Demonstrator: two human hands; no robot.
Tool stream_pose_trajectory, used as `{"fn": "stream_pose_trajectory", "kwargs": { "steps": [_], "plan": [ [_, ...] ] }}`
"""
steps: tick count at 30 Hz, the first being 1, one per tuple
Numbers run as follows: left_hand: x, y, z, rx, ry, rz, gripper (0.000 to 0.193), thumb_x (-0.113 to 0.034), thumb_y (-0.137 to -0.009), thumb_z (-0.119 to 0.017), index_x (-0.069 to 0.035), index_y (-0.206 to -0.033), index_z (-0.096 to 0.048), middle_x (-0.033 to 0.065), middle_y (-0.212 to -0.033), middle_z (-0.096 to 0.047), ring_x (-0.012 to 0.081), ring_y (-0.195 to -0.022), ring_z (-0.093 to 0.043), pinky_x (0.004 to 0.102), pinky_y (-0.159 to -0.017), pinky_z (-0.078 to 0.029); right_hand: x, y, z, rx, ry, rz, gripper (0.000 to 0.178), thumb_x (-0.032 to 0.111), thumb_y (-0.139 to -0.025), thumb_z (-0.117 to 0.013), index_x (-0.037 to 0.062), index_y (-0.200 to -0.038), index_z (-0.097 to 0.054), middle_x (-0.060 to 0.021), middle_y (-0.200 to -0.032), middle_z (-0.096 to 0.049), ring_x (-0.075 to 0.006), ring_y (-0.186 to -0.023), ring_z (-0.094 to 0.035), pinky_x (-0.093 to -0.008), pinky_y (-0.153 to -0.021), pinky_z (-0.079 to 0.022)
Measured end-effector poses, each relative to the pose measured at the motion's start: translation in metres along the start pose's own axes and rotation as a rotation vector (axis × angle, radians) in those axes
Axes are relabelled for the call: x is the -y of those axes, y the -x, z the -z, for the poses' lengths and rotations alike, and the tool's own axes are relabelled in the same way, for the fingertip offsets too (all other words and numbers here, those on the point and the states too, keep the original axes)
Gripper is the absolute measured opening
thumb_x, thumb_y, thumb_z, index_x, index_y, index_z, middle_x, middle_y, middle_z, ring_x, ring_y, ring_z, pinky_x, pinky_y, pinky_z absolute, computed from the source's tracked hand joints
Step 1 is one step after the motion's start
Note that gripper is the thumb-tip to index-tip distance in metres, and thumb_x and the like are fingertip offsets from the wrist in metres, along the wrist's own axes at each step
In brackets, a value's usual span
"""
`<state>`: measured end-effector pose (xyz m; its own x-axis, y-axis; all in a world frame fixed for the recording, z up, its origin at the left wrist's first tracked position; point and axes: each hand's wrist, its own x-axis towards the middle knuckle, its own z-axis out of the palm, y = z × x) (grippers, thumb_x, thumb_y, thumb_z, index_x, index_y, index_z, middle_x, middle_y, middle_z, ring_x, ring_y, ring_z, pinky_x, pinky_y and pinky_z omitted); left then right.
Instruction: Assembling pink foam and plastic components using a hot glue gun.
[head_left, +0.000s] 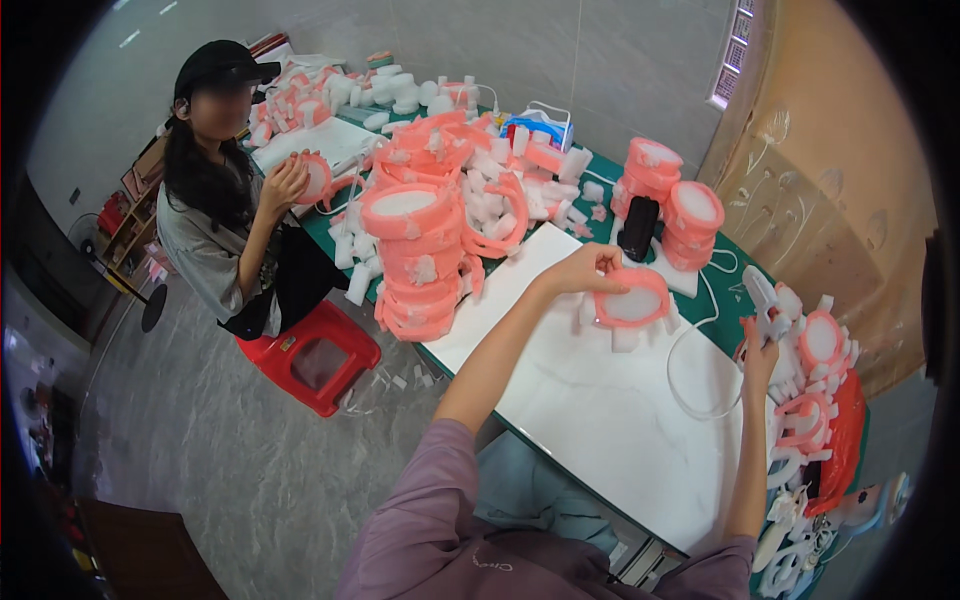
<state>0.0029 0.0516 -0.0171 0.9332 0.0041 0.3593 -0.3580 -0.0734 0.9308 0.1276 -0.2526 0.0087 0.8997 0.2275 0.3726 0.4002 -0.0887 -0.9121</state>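
My left hand (590,270) pinches the upper left edge of an oval foam piece (640,300), white in the middle with a pink rim. White foam tabs (625,341) stick out around that piece, which is held over the white board. To the right, my right hand (758,345) is closed round the handle of a light grey glue gun (763,295), its body pointing up and away. A white cord (673,370) loops over the board between my hands. The glue gun is apart from the foam piece.
Stacks of pink-rimmed foam pieces (415,262) stand left of the white board (600,420); more stacks (692,225) stand behind a black object (638,230). Foam parts (820,338) crowd the right. A co-worker (215,170) on a red stool (318,355) holds another piece (314,178).
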Motion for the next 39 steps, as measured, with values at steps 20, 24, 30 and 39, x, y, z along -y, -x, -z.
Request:
{"fn": "stream_pose_trajectory", "kwargs": {
  "steps": [20,24,30,39],
  "plan": [
    [-0.013,-0.001,-0.008,0.053,-0.036,0.041,0.026,-0.006,-0.064,-0.072,-0.007,-0.07,-0.047,-0.0033,-0.07,-0.047,0.0055,-0.073,-0.045,0.0219,-0.07,-0.037,-0.074,-0.025,0.01,-0.089,0.52,0.105,0.049,0.034,-0.071,-0.065,-0.0056,-0.097,-0.055,-0.0234,-0.087,-0.06,-0.0353,-0.08,-0.058,-0.0405,-0.07,-0.044],
    [-0.012,-0.004,-0.007,0.045,-0.036,0.035,0.026,-0.005,-0.064,-0.072,-0.007,-0.07,-0.047,-0.0028,-0.07,-0.048,0.0061,-0.073,-0.046,0.0217,-0.07,-0.038,-0.081,-0.025,0.015,-0.13,0.561,0.149,0.036,0.025,-0.07,-0.064,-0.0025,-0.091,-0.057,-0.0215,-0.079,-0.06,-0.0337,-0.071,-0.059,-0.0386,-0.064,-0.044],
    [-0.011,0.0,0.002,-0.006,-0.078,0.047,0.028,-0.006,-0.065,-0.072,-0.007,-0.071,-0.045,-0.0024,-0.071,-0.05,0.0058,-0.072,-0.046,0.0207,-0.068,-0.038,-0.07,-0.019,0.014,-0.066,0.53,0.211,0.03,0.026,-0.069,-0.065,-0.0011,-0.081,-0.062,-0.0162,-0.066,-0.061,-0.026,-0.058,-0.059,-0.0346,-0.055,-0.044],
    [-0.009,0.0,-0.012,0.03,-0.031,0.028,0.024,-0.01,-0.065,-0.073,-0.007,-0.069,-0.049,-0.0033,-0.069,-0.052,0.004,-0.068,-0.045,0.0203,-0.062,-0.037,-0.019,0.029,0.033,-0.028,0.983,0.244,0.039,0.022,-0.07,-0.066,-0.0058,-0.095,-0.057,-0.0222,-0.089,-0.057,-0.0332,-0.081,-0.055,-0.0396,-0.069,-0.043]
  ]
}}
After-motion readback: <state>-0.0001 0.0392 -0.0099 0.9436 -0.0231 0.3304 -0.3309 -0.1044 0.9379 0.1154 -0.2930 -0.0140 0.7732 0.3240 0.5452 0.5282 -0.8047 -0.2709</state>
